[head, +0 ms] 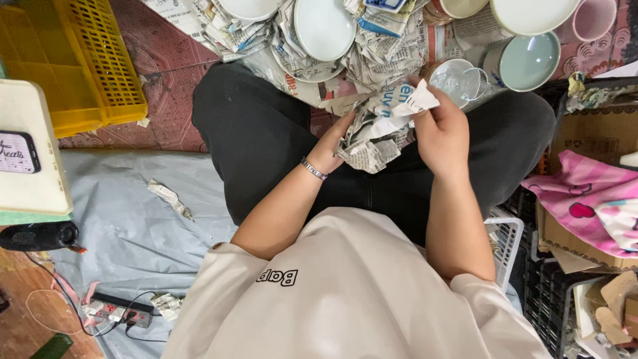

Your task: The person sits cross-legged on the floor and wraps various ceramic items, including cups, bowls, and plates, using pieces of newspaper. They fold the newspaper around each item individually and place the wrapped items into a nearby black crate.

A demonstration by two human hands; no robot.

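A: What's in hand?

B: One crumpled newspaper wad [375, 133], grey print with a white strip carrying blue lettering at the top. Held over the lap, above the black trousers [266, 133], between both hands.

A: Grip?

B: Left hand [330, 147] cups the wad from the side, fingers curled under the paper, mostly hidden by it. A beaded bracelet [313, 169] sits on that wrist. Right hand [440, 129] has its fingers narrowed to a pinch on the white strip at the wad's upper edge.

A: Anything inside the paper?

B: Cannot tell; only paper shows.

A: Nearest things?

B: One clear glass cup [457, 81] just beyond the right hand, lying among loose newspaper sheets [372, 46]. Beside it one pale green bowl [530, 61]. Further up, three white plates or bowls partly cut off by the frame edge: one full round white plate [324, 26], one at top centre-left [249, 6], one large at top right [531, 13]. One pink mug [595, 16] in the corner.

A: Further out?

B: One yellow plastic crate [93, 60] at upper left on the patterned red floor [166, 60]. One grey sheet [133, 219] under the person, with one paper scrap [169, 198] on it. One power strip [116, 311] at lower left. One cardboard box [591, 143] at right, holding pink cloth [585, 193].
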